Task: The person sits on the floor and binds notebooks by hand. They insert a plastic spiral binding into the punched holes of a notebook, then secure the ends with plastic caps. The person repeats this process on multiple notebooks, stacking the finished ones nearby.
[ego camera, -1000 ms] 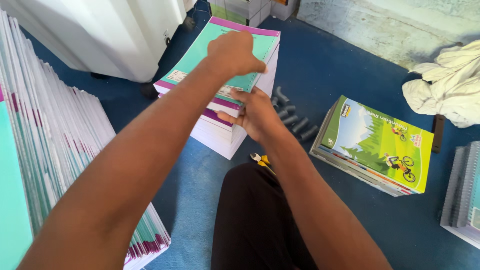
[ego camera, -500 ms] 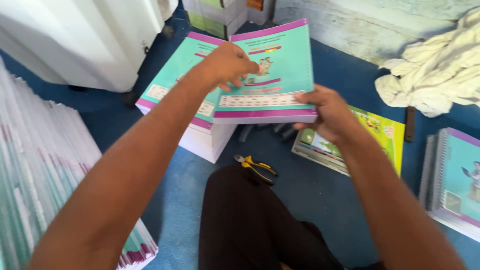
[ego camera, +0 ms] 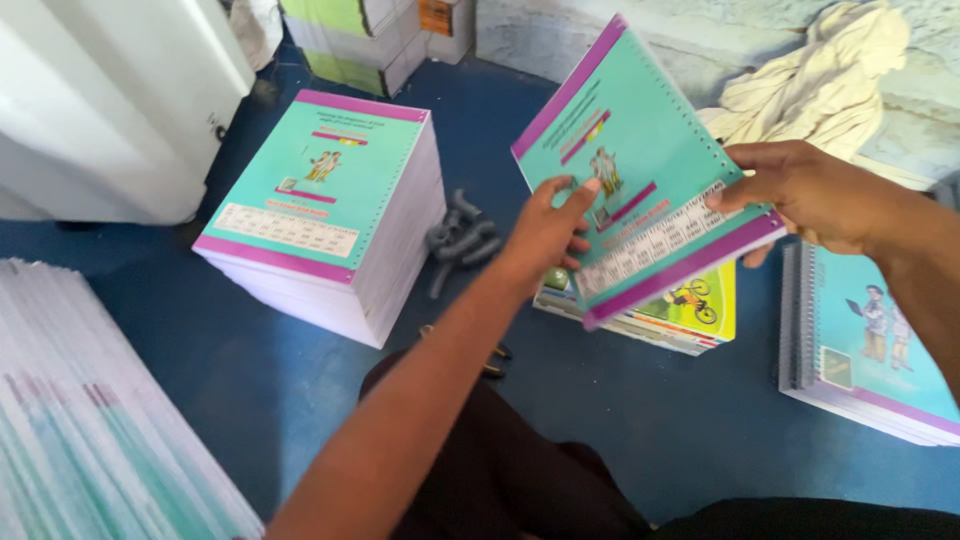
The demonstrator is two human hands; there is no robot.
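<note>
A book bindery or print workshop floor.
Stacked workbooks (ego camera: 320, 215) are seen at ten o'clock, loose sheets (ego camera: 90, 420) at eight, spiral-bound books (ego camera: 870, 350) at three.

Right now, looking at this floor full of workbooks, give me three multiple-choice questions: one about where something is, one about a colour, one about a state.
1. Where does the tall stack of teal workbooks stand?
A. on the blue floor, left of the held book
B. on the white cabinet
C. on the person's lap

2. What colour are the bands along the cover edges of the held teal workbook?
A. orange
B. purple
C. black

3. How is the held workbook being handled?
A. lying flat on the stack
B. open at the middle
C. closed, tilted in the air, left hand and right hand both on it

Answers: 1 A, the stack sits on the floor beside the white cabinet. 2 B, purple strips run along its top and bottom edges. 3 C, one hand grips each side, above the green-covered book.
</note>
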